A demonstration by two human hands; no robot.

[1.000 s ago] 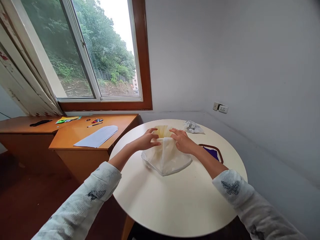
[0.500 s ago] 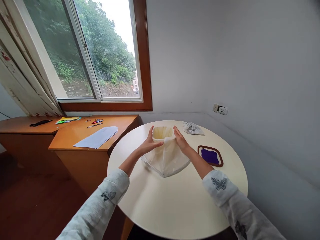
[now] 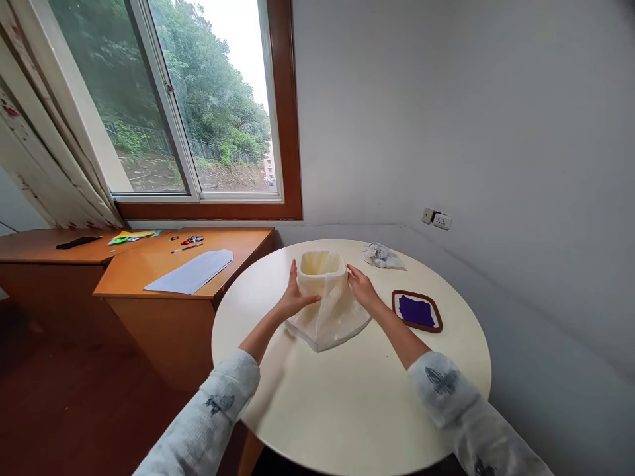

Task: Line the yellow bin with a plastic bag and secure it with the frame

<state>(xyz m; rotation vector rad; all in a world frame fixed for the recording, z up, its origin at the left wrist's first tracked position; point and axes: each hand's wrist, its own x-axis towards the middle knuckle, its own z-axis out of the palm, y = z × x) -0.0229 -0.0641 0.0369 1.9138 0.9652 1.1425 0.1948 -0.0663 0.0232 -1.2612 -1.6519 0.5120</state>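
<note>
A cream-coloured bin stands upright near the back of the round table, its square mouth uppermost. Over its rim, a translucent white plastic bag is folded and hangs loosely down the outside, flaring at the bottom. My left hand lies against the bin's left side, fingers pointing up and thumb spread across the bagged front. On the other side, my right hand has its fingers together at the bag just below the rim; the fingertips are partly hidden.
To the right lies a brown rounded-square frame around a purple item. A crumpled clear plastic piece sits at the back of the white table. The wooden desk at left bears white paper and a pen.
Both hands have slid a little lower along the bin's sides. The bin and bag have shifted slightly left, and the bag's hanging edge has drawn in on the right.
</note>
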